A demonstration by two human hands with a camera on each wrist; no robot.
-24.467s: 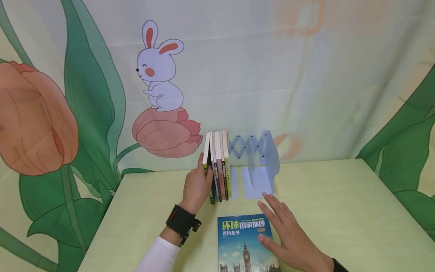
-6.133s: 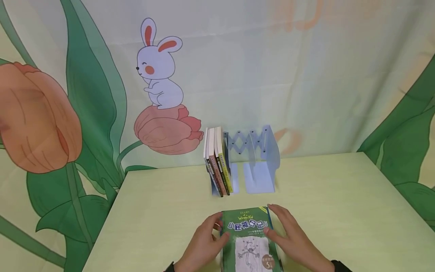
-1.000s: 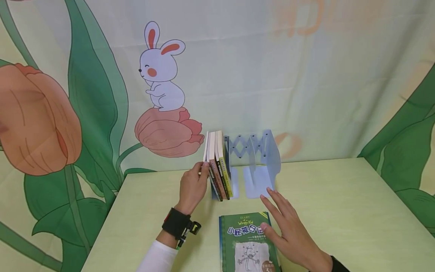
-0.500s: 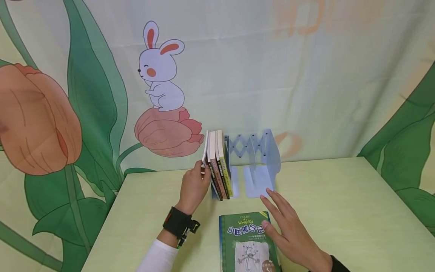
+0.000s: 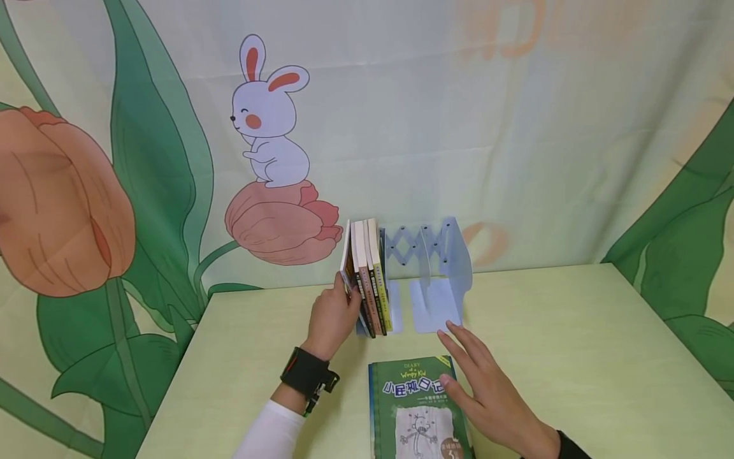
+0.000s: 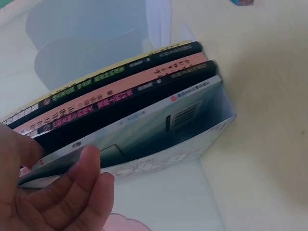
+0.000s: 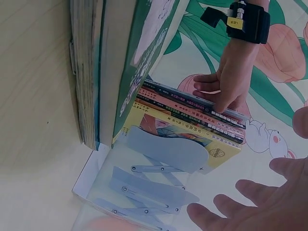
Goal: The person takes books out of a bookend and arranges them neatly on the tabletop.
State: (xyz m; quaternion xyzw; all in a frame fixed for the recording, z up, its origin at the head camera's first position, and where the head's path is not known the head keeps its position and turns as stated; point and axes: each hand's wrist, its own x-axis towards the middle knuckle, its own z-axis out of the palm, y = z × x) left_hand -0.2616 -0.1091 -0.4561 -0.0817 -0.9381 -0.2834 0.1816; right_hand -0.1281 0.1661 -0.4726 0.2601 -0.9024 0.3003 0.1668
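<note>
My left hand (image 5: 332, 319) reaches to the left end of a row of upright books and pinches the leftmost one, a thin pale-blue book (image 6: 159, 122) with a barcode. Its thumb is in the gap beside a black-spined book (image 6: 144, 91); the fingers are on the outer side. Several more books, with pink and yellow (image 5: 380, 287) spines, stand in the pale blue metal bookend (image 5: 459, 268). My right hand (image 5: 496, 395), fingers spread and holding nothing, hovers over the right side of a green Wimpy Kid book (image 5: 410, 376) lying flat on a stack.
A blue edge (image 5: 372, 408) of the stack shows under the green book, near the table's front. The bookend's right bays (image 5: 432, 309) stand beside the row, with crossed metal bars behind. A printed cloth with a rabbit (image 5: 278, 134) hangs behind the table (image 5: 562, 344).
The green book has gone from the row onto the blue book lying flat. In the last second my left thumb has slipped behind the pale-blue book, which now leans away from the row.
</note>
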